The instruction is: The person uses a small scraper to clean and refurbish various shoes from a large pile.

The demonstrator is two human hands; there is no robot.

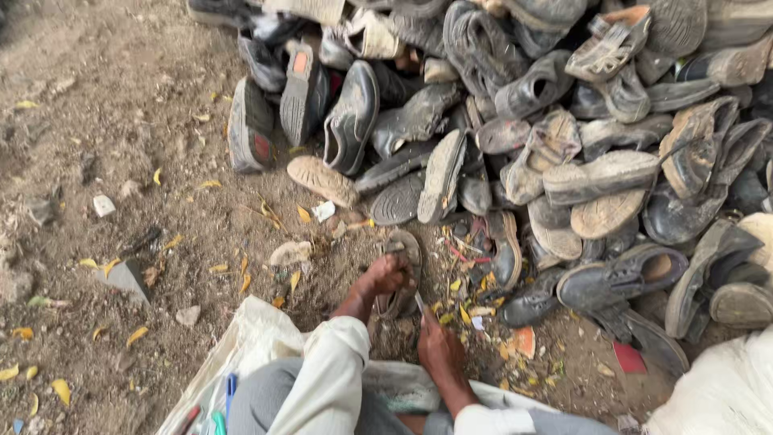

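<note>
Head view, looking down at a seated person working on bare dirt. The left hand [388, 274] was curled tight around the near end of a worn sandal [403, 270], which lay sole-down on the ground [121, 121] directly before the person's knees, at the front edge of a large heap of old shoes [564, 145]. The right hand [439, 348] was pressed closed around a small blade [419, 302], its pale tip pointing up toward the sandal; the handle was hidden in the fist. The sandal appeared thin, flat and dusty, so it was judged light and flexible, likely to bend or twist under the blade unless pinned flat; a hold across its width near the working end, as shown, seemed the steadiest. Grit on the surface probably made it somewhat slippery. The blade was judged stiff and sharp, best held well behind the edge. A pale woven sack [258, 338] lay under the person's lap, and yellow leaves [60, 391] were scattered over the soil.
</note>
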